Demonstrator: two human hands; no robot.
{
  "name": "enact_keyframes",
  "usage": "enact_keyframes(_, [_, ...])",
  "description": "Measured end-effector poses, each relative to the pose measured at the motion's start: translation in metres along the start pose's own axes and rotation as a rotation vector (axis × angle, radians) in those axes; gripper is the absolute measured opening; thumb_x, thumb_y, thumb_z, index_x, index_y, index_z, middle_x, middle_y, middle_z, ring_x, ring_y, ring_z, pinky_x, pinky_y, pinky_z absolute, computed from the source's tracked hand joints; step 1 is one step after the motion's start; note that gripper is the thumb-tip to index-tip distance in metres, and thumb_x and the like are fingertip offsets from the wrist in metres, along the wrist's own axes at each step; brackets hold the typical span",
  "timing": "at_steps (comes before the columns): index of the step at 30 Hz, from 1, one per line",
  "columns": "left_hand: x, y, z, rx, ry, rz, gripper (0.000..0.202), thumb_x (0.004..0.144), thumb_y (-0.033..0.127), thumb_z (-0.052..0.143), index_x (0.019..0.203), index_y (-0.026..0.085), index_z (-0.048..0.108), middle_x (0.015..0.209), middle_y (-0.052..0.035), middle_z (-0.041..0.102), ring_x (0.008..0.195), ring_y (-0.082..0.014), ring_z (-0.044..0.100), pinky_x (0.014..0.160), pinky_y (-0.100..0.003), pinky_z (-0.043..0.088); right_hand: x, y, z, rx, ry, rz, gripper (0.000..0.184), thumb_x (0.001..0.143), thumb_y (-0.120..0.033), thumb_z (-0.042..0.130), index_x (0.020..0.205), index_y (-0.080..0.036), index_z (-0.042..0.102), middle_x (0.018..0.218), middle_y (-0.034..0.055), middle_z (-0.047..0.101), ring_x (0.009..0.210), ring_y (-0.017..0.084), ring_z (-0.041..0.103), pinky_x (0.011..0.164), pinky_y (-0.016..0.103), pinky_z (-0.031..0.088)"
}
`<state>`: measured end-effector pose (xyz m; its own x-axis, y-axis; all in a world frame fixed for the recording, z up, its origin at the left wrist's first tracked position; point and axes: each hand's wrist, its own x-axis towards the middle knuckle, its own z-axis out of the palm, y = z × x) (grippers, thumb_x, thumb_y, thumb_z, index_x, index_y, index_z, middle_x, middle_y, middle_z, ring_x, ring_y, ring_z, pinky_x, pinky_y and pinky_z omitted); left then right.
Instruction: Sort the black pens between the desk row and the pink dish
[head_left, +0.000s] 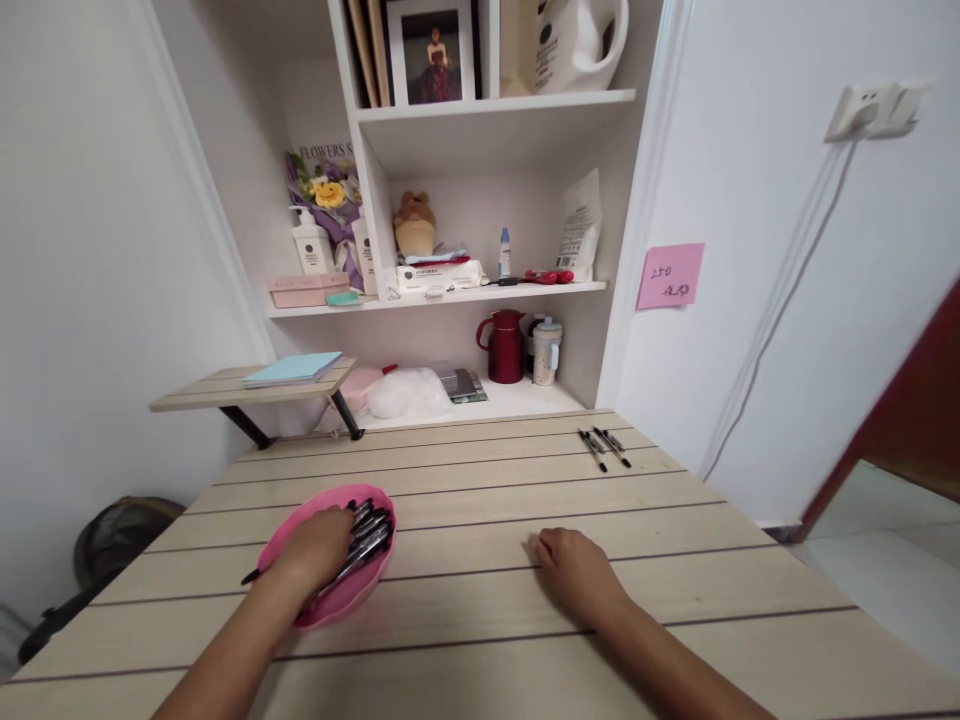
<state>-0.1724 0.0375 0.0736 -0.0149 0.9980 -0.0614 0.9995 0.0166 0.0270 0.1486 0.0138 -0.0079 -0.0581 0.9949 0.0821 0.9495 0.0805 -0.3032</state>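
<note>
My left hand is down inside a pink bowl at the left of the table. Several black-and-clear pens lie heaped in the bowl, against the right side of that hand. Its fingertips are hidden, so whether they grip a pen does not show. A dark pen tip pokes past the bowl's left rim, beside the wrist. My right hand rests on the tabletop with its fingers curled closed, and nothing shows in it. Farther back on the right, several similar pens lie side by side on the table.
A small raised shelf holding blue paper stands at the table's back left. Behind the table, white shelving holds a red jug, a cup and bottles. A pink note sticks to the right wall.
</note>
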Motion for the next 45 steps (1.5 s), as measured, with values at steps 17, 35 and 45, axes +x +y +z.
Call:
enact_keyframes(17, [-0.006,0.002,-0.011,-0.672,0.178,0.034,0.010,0.072,0.025,0.050,0.068,0.017,0.053,0.057,0.0003,0.054,0.052,-0.0128,0.049,0.053,-0.023,0.032,0.021,-0.007,-0.001,0.333,0.007,-0.074,0.035,0.082,-0.034,0.042,0.055,-0.017,0.056,0.062,0.0074,0.064,0.060,0.016,0.055,0.054,0.026,0.031])
enact_keyframes(35, [0.019,0.210,0.091,-1.996,-0.583,-0.041,0.046,0.065,0.044,0.066,0.098,0.025,0.041,0.054,0.0086,0.043,0.032,0.0013,0.020,0.035,-0.013,0.009,0.062,-0.010,0.022,1.722,0.006,0.145,0.037,0.072,-0.054,0.052,0.078,-0.018,0.049,0.065,0.0006,0.064,0.028,0.004,0.039,0.027,0.015,0.023])
enact_keyframes(45, [0.025,0.204,0.092,-2.028,-0.785,-0.042,0.028,0.072,0.041,0.057,0.087,0.020,0.047,0.055,0.0051,0.049,0.033,-0.0002,0.026,0.034,-0.013,0.010,0.063,-0.006,0.014,1.761,0.082,0.127,0.037,0.070,-0.052,0.058,0.078,-0.016,0.055,0.065,0.0013,0.061,0.047,0.008,0.051,0.043,0.019,0.038])
